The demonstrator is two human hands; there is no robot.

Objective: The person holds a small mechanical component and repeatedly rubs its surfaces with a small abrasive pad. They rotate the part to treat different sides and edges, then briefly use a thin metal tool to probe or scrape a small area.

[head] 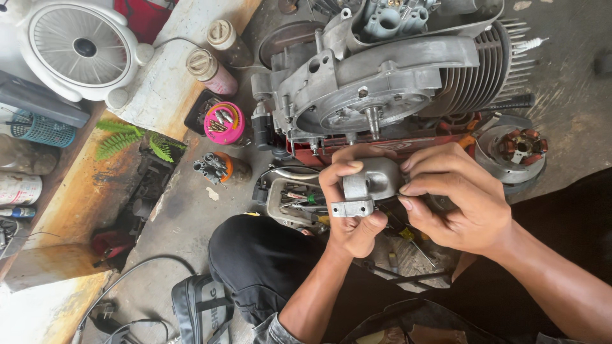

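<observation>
My left hand (349, 220) grips a small grey cast-metal engine part (368, 188) with a flat flange at its lower end. My right hand (456, 200) pinches the same part from the right with thumb and fingertips. Both hands are held just below a large grey engine (389, 76) with a finned cylinder and a protruding shaft (373, 121), which rests on a red stand (331, 150). My black-trousered knee (255, 255) is under the hands.
A stator plate with copper coils (519, 150) lies to the right. A tray of tools (293, 200), a pink tub of bolts (224, 123), an orange holder of sockets (213, 167), two bottles (213, 70), a white fan (80, 48) and cables lie at left on concrete.
</observation>
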